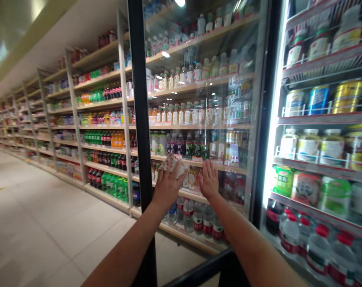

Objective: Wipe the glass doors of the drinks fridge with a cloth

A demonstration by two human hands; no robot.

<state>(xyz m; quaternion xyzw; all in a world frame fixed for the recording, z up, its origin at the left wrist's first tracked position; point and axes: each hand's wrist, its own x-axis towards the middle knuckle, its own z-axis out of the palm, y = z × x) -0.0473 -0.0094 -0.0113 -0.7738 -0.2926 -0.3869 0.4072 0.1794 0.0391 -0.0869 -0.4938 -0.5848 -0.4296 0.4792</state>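
Note:
A glass door (pixel 243 99) with a black frame (pixel 139 79) stands swung open in front of me, and bottles on shelves show through the pane. My left hand (pixel 168 184) presses a crumpled, light patterned cloth (pixel 182 167) against the glass, fingers spread over it. To its right, my right hand (pixel 210 181) is raised with its fingers stretched out and the palm toward the pane, holding nothing. It looks to be on or very close to the glass; exact contact is hard to tell.
On the right, a lit cooler (pixel 321 161) holds cans, jars, pouches and water bottles. Long shelves (pixel 104 107) of drinks run away to the left over a pale tiled floor (pixel 34 227). The door's lower black bar (pixel 198 269) crosses below my arms.

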